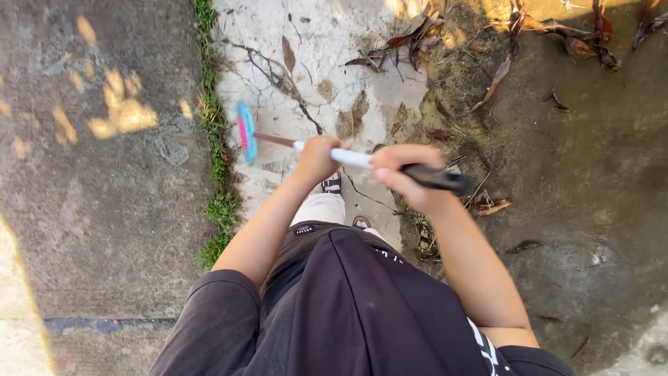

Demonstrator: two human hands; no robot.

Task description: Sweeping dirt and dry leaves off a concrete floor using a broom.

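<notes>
Clearly, with my left hand (pixel 316 157) and right hand (pixel 403 177) both closed round the broom (pixel 351 159), its head over cracked concrete (pixel 376 63) beside the grass strip (pixel 216 146), a hard stroke could snag those cracks.

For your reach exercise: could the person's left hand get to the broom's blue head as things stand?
Probably yes: the left hand grips the broom handle just behind the blue head, and nothing lies between them.

You wear a loose black T-shirt (pixel 362 313) with short sleeves (pixel 209 320) and white lettering near its hem, pale trousers (pixel 321 207) below it, and dark strapped sandals (pixel 333 184) on your feet, while both forearms are bare.
</notes>
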